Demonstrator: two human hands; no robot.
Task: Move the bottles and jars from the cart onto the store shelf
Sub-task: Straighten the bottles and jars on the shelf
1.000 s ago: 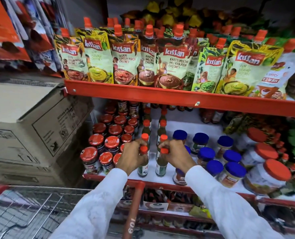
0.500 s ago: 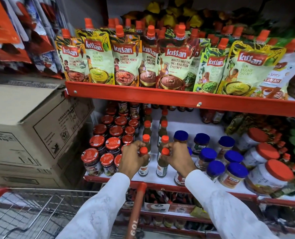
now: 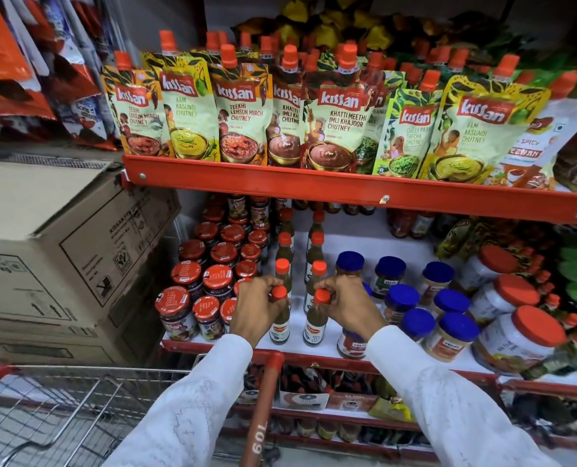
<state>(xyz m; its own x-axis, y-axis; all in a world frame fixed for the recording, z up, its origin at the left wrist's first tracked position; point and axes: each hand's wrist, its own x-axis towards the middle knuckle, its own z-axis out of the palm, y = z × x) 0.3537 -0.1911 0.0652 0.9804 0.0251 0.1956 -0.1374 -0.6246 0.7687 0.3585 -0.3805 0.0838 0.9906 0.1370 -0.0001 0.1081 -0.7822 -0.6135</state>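
Two slim orange-capped sauce bottles, left (image 3: 279, 318) and right (image 3: 316, 320), now stand on the white shelf (image 3: 364, 241); left hand (image 3: 257, 310) and right hand (image 3: 351, 305) still grip their necks, release pending.

Two hands (image 3: 347, 306), one orange-capped sauce bottle (image 3: 315, 318) in each set of fingers (image 3: 258, 288), six more behind. Roughly nine blue-lid jars (image 3: 457, 335) right of them, red-lid jars (image 3: 179, 311) too many to count.
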